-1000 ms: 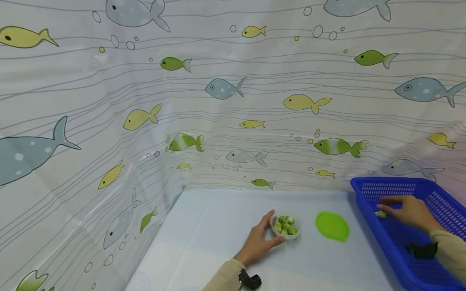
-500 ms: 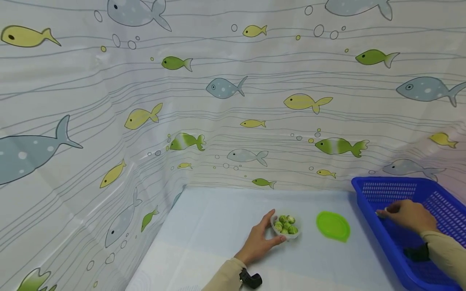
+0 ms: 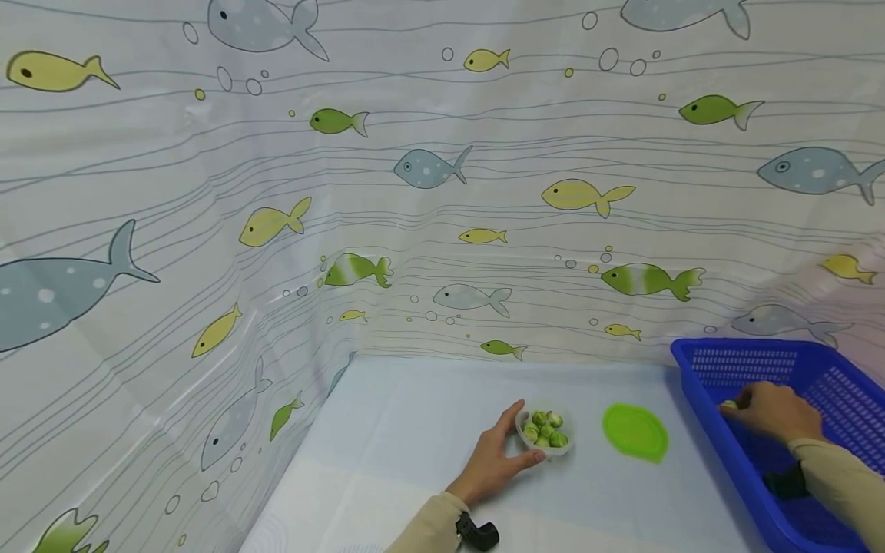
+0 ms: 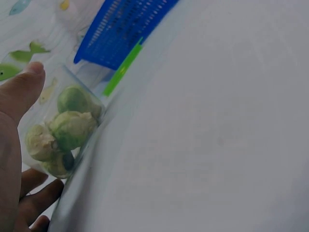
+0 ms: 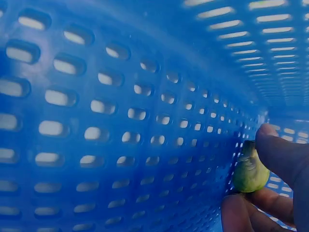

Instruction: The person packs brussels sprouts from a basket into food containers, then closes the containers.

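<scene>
My left hand (image 3: 489, 462) holds a small clear plastic tub (image 3: 553, 455) on the table, thumb on the near side and fingers on the far side. Several green Brussels sprouts (image 3: 544, 430) lie inside it; through the tub wall they also show in the left wrist view. Inside the blue basket (image 3: 722, 468), my right hand (image 3: 781, 411) pinches one Brussels sprout (image 5: 251, 171) between thumb and fingers, close to the perforated side wall. From the head camera most of that sprout is hidden by the hand.
A bright green lid (image 3: 634, 432) lies flat between the tub and the basket. White cloth covers the table (image 3: 373, 445). A fish-patterned curtain (image 3: 415, 230) rises behind and to the left. Dark wrist cameras are strapped to both wrists.
My right hand has tightened its fingers round the sprout in the basket, and the sprout now appears slightly raised. The left hand and tub have stayed put.
</scene>
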